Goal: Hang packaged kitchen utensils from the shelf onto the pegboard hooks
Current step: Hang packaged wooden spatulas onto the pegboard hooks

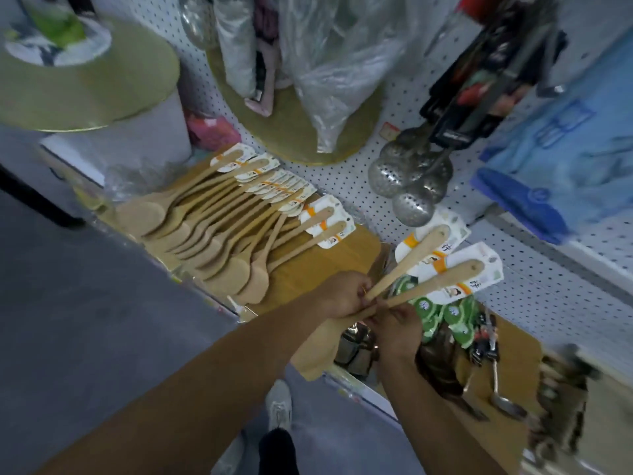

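Note:
Two packaged wooden spatulas with white header cards are held over the shelf. My left hand [346, 296] grips the handle of the upper wooden spatula [416, 257]. Just below it, my right hand [397, 332] grips the lower wooden spatula [452, 281]. The two handles cross where my hands meet, and the card ends point up and right toward the white pegboard [513, 269]. A fanned row of several more packaged wooden spatulas [219, 221] lies on the brown cardboard-lined shelf [346, 255] at the left.
Perforated metal skimmers [411, 181] hang on the pegboard above my hands. Green-labelled packets [455, 320] and metal utensils lie on the shelf under my right hand. Round gold boards [294, 132] and plastic-wrapped goods hang higher. Blue packages [555, 159] hang at right. Grey floor lies below left.

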`<move>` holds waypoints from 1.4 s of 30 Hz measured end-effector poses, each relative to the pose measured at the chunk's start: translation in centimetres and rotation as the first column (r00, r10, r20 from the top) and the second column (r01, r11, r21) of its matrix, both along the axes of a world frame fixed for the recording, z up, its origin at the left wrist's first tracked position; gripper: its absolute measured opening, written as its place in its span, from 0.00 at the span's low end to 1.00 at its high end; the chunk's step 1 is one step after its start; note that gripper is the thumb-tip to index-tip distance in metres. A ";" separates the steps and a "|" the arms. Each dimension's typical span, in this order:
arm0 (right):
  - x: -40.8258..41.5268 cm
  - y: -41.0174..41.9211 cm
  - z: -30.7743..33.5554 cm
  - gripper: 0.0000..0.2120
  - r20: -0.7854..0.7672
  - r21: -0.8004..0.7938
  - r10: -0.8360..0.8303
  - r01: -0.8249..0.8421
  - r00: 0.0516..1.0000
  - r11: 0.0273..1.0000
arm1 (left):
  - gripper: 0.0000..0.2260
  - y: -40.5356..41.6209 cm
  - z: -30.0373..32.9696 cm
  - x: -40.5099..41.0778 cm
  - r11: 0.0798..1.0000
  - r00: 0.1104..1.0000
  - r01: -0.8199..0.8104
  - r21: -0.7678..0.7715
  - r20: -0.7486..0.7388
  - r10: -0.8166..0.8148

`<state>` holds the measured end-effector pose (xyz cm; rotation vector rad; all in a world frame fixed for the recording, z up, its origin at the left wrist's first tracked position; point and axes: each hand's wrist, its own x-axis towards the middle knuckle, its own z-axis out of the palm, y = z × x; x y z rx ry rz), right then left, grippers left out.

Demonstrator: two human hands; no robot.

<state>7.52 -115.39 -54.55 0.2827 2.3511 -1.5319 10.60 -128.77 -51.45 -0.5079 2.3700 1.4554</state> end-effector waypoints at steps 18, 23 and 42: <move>10.3 21.5 19.4 0.10 -0.182 0.098 -0.098 0.117 0.978 0.988 | 0.11 18.9 16.5 6.2 0.888 0.883 0.421 -0.186 -0.139 -0.448; 10.2 29.8 24.2 0.09 -0.262 0.066 -0.161 0.184 0.952 0.981 | 0.14 25.4 20.8 5.1 0.888 0.847 0.434 -0.148 -0.270 -0.459; 7.0 63.6 32.4 0.08 -0.448 0.064 -0.223 0.281 0.865 0.958 | 0.08 53.7 28.7 -1.1 0.834 0.663 0.514 -0.200 -0.525 -0.534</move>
